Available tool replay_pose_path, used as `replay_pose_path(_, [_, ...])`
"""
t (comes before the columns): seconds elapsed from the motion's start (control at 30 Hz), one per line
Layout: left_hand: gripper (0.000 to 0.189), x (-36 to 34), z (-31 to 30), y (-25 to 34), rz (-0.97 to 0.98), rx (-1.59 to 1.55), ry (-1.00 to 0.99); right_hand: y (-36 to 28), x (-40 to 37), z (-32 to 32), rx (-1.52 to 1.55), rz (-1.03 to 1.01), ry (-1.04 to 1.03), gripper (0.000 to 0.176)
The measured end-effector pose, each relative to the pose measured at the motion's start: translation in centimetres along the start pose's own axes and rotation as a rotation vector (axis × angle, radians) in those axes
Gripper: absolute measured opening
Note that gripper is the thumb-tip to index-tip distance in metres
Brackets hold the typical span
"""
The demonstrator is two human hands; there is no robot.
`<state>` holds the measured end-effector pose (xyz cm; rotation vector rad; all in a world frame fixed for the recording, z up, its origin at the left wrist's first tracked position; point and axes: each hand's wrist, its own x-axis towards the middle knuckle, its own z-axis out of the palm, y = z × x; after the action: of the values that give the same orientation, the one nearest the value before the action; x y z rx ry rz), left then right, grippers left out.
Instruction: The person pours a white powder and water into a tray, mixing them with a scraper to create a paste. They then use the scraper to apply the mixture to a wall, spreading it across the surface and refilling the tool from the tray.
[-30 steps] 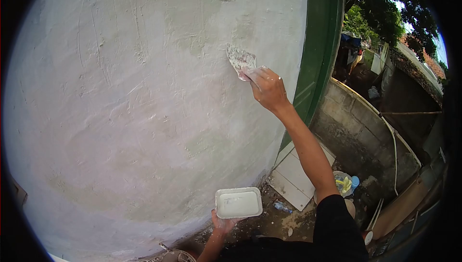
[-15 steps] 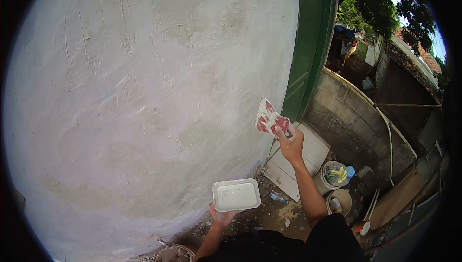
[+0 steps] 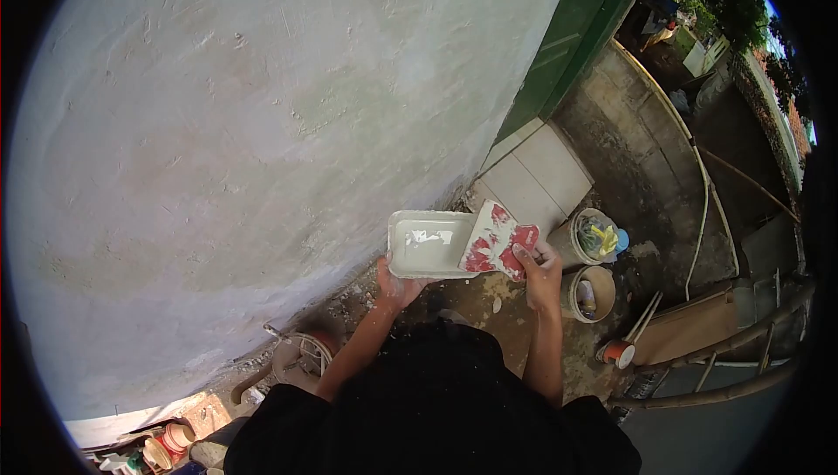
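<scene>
My left hand (image 3: pixel 398 285) grips a white rectangular tray (image 3: pixel 397 252) from its lower left, with pale, wet material inside. My right hand (image 3: pixel 540 272) holds a red scraper (image 3: pixel 506 244) smeared with white, thumb on its face. The scraper's blade edge overlaps the tray's right end; whether it touches the rim I cannot tell. To the left of both hands rises a wall (image 3: pixel 262 108) with a rough, whitish coat.
A green door (image 3: pixel 559 47) stands beyond the wall, above pale tiles (image 3: pixel 532 174). Two buckets (image 3: pixel 567 244) sit on the ground at the right, near an orange-ended can (image 3: pixel 619 353) and bamboo poles (image 3: pixel 716 398). A round container (image 3: pixel 297 357) is at lower left.
My right hand has brought the scraper down from beside the wall to the tray's right end. The view has tilted down, and the tray appears higher in it.
</scene>
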<state>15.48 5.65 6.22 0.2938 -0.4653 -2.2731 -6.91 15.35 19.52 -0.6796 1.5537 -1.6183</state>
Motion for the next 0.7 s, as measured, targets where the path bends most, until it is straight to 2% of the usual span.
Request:
replay_pose_path(0.07, [0.086,-0.1,0.4,-0.2,-0.012,0.014,-0.002,0.0,0.4,-0.4,-0.141,-0.04,0.007,0.005])
replay_pose_path(0.17, [0.084,-0.1,1.2,-0.9,-0.013,0.017,0.02,0.5,0.7,-0.5,-0.303,-0.018,-0.021,0.009])
replay_pose_path(0.27, [0.083,-0.1,0.8,-1.6,0.006,0.001,0.023,1.0,0.2,0.4,-0.27,-0.003,-0.047,0.007])
replay_pose_path(0.37, [0.084,-0.3,0.0,-2.1,0.038,0.021,0.018,0.5,-1.0,1.6,-0.182,0.138,0.006,0.009])
replay_pose_path(0.47, [0.084,-0.7,-0.8,-2.3,0.064,0.005,0.025,0.7,-1.2,1.3,-0.212,0.189,-0.021,0.011])
replay_pose_path(0.53, [0.082,-0.9,-0.7,-2.4,0.081,-0.03,0.029,0.7,-1.2,1.4,-0.2,0.196,-0.01,0.011])
replay_pose_path(0.63, [0.087,-1.1,-0.8,-2.7,0.109,0.076,0.019,1.2,-1.1,1.6,-0.16,0.209,-0.017,0.012])
replay_pose_path(0.7, [0.084,-1.0,-0.6,-3.1,0.137,0.025,0.046,2.2,-1.1,1.8,-0.11,0.205,-0.002,0.013])
